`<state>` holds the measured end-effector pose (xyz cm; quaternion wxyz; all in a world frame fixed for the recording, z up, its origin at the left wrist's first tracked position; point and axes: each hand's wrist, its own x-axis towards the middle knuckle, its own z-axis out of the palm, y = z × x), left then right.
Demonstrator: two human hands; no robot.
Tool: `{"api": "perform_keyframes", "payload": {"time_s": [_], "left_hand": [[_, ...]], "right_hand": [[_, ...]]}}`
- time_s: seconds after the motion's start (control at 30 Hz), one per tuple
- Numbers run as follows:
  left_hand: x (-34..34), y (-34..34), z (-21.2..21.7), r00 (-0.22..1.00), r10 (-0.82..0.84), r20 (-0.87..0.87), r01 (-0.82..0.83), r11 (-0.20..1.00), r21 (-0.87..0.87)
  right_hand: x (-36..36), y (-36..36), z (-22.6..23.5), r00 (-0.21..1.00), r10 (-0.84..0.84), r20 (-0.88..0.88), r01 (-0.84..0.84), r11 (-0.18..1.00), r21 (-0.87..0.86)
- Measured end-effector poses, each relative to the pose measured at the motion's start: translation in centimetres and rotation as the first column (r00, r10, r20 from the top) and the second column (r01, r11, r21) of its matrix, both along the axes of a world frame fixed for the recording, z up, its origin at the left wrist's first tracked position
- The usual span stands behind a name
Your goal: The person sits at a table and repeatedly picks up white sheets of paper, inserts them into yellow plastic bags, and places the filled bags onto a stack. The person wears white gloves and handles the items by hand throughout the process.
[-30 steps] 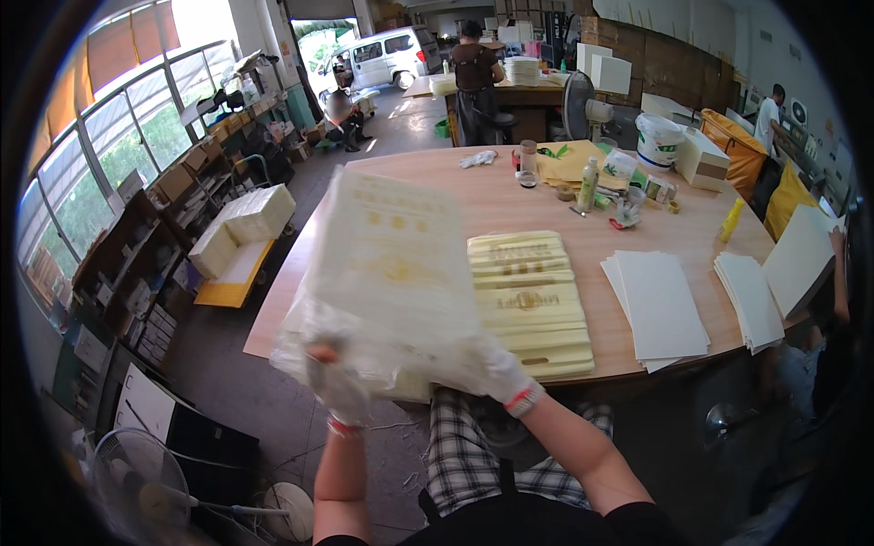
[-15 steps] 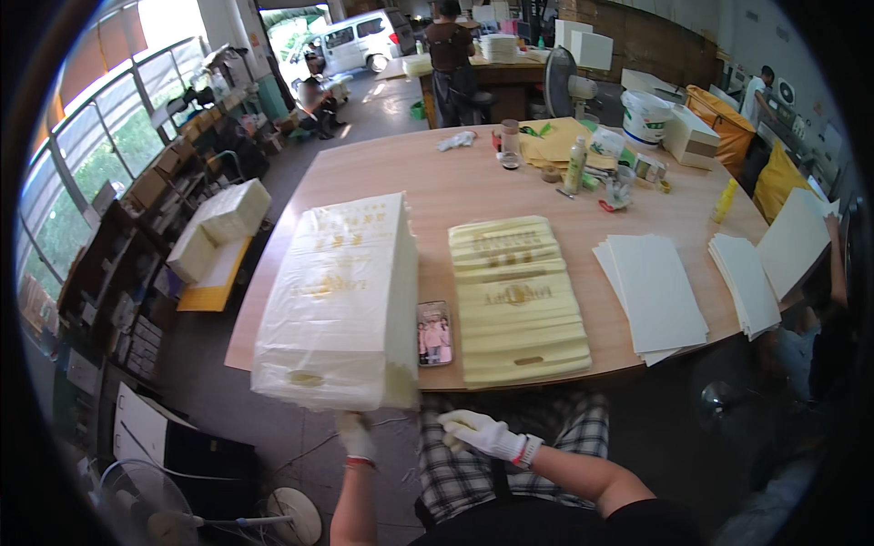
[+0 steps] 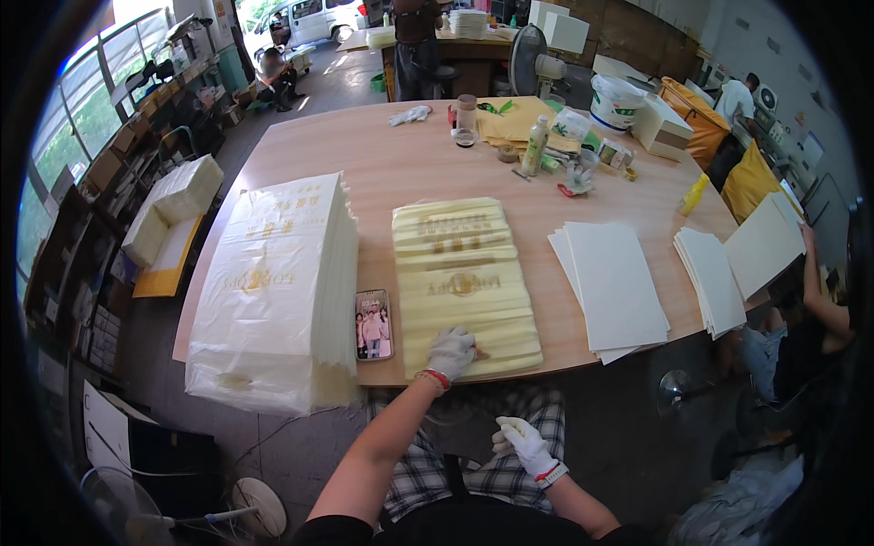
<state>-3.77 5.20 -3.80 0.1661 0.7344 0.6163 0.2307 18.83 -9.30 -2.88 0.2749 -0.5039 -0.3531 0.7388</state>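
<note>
Left hand [image 3: 452, 353] bent-fingered on the near end of one stack of pale yellow bags [image 3: 466, 314]; right hand [image 3: 526, 443] apart from it.
The left fingers curl down against the top layer; I cannot tell whether they pinch it or only rest there. The right hand, its fingers loosely bent, is above the plaid trousers [image 3: 546, 414]; its palm is hidden, so I cannot tell how far it closes. The bag stack lies flat under the left hand, stretching away from it. Just left of that hand is one phone [image 3: 373, 325], and farther left one taller, film-covered white stack [image 3: 264, 273]. To its right lie two stacks of white boards [image 3: 619, 291]. Well ahead of it, one jar [image 3: 466, 114], one upright green bottle [image 3: 535, 146] and one white bucket [image 3: 615, 102] stand on the table [image 3: 346, 146].
</note>
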Motion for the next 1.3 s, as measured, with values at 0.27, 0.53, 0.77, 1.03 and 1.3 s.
{"api": "perform_keyframes", "payload": {"time_s": [0.27, 0.53, 0.77, 1.03, 1.3], "left_hand": [[-0.9, -0.1, 3.8, 0.983, -0.184, 0.025, 0.184, 0.983, -0.012], [-4.9, 7.4, 6.1, 0.223, 0.276, 0.935, 0.012, 0.958, -0.285], [-2.0, 7.9, 12.2, 0.574, 0.291, 0.765, 0.039, 0.924, -0.381], [-1.1, 5.5, 18.2, 0.774, 0.032, 0.633, 0.060, 0.990, -0.125], [-0.6, 0.1, 16.3, 0.995, -0.090, 0.051, 0.061, 0.906, 0.418]], "right_hand": [[-4.9, 7.7, 2.0, 0.960, -0.161, -0.227, 0.180, 0.981, 0.067], [-3.9, 15.4, 2.2, 0.739, -0.425, 0.523, -0.106, 0.693, 0.713], [-8.7, 15.2, 7.8, 0.882, -0.463, 0.087, -0.063, 0.066, 0.996], [-12.3, 18.3, 1.8, 0.162, -0.475, 0.865, -0.837, 0.399, 0.375], [1.5, 10.8, 9.5, 0.995, 0.048, 0.084, -0.092, 0.730, 0.678]]}}
